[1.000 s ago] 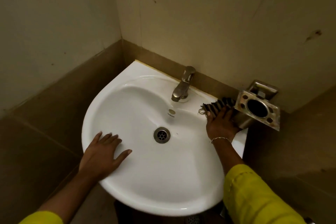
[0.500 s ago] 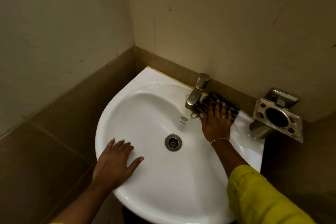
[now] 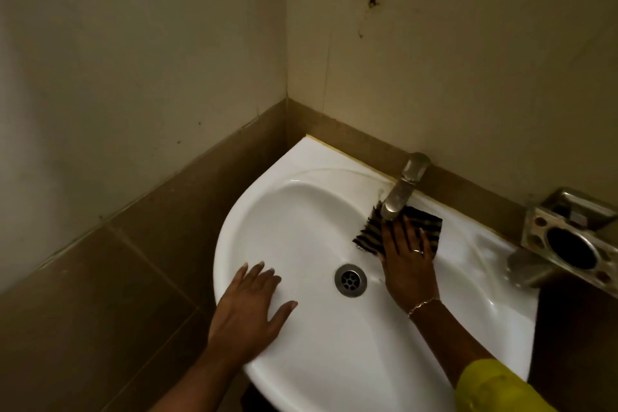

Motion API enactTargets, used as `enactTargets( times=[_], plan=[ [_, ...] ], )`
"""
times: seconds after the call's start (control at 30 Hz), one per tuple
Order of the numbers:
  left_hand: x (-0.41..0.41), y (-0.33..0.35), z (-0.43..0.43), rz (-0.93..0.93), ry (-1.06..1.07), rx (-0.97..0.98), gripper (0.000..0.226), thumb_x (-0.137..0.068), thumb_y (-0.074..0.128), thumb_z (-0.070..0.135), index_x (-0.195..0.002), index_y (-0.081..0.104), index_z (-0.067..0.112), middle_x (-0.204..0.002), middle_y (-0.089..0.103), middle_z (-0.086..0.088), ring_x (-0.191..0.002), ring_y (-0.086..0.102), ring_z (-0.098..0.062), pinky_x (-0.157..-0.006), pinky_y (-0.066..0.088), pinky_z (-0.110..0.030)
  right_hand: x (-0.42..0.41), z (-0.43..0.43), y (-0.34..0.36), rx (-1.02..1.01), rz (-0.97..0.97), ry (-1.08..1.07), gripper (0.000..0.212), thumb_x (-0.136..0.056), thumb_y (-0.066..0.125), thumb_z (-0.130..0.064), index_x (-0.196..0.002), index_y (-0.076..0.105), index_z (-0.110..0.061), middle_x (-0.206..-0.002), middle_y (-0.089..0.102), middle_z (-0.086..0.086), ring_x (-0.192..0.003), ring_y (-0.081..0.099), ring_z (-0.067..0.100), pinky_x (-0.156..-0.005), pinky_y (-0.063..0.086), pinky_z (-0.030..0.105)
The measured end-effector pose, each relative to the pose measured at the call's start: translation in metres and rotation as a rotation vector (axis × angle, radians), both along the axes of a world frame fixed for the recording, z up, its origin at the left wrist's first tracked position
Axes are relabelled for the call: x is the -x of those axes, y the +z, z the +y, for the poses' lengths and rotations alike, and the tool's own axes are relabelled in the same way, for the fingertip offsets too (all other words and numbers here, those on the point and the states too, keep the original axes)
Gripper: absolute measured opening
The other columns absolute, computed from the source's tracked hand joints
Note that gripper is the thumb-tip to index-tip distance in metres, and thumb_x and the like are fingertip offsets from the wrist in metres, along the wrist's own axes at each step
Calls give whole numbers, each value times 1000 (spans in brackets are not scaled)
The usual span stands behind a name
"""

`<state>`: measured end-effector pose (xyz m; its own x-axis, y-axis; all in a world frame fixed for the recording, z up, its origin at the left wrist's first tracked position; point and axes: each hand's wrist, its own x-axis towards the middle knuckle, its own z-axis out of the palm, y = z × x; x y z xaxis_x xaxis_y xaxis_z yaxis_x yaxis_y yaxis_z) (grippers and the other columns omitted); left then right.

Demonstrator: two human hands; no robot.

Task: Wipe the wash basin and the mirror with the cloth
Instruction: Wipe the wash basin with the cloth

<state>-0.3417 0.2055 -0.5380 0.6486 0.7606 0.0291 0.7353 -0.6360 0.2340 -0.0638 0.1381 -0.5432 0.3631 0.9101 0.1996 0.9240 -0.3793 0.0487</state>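
A white corner wash basin [image 3: 317, 207] fills the lower middle of the head view. My right hand [image 3: 406, 264] lies flat on a dark striped cloth [image 3: 371, 232], pressing it on the basin's inner slope just under the metal tap [image 3: 401, 191]. My left hand [image 3: 247, 311] rests flat with fingers spread on the basin's front left rim, holding nothing. The round steel drain [image 3: 350, 279] sits between the two hands. No mirror is in view.
A steel wall-mounted holder [image 3: 575, 244] with a round hole juts out at the right, over the basin's right end. Beige walls meet in a corner behind the basin, with brown tiles [image 3: 133, 261] below on the left.
My right hand has slid the cloth leftward, from beside the steel holder along the back ledge to the slope under the tap. The left hand stays on the rim.
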Motion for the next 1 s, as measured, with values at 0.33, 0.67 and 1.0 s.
enactTargets(
  times=[0.33,0.67,1.0],
  plan=[
    [1,-1,-1,-108,31,41,72,-98,18,59,-114,69,10,-122,70,-8,-127,57,-29,-116,10,-26,26,75,13,149,107,-80,77,-56,82,-11,-126,51,-2,-129,52,26,-117,51,45,-78,42,69],
    [-1,2,-4,-291,127,41,63,-99,17,55,-142,36,14,-148,46,-9,-141,25,-16,-120,-3,-23,25,133,19,74,147,-28,62,-95,39,-28,-145,10,-6,-153,5,21,-142,4,34,-113,5,47],
    [-1,-4,-4,-401,225,4,64,-99,18,56,-147,30,15,-152,33,-2,-148,-4,5,-120,-9,-18,80,171,3,52,64,185,71,-57,81,-24,-120,56,0,-124,56,26,-114,54,42,-88,43,59]
  ],
)
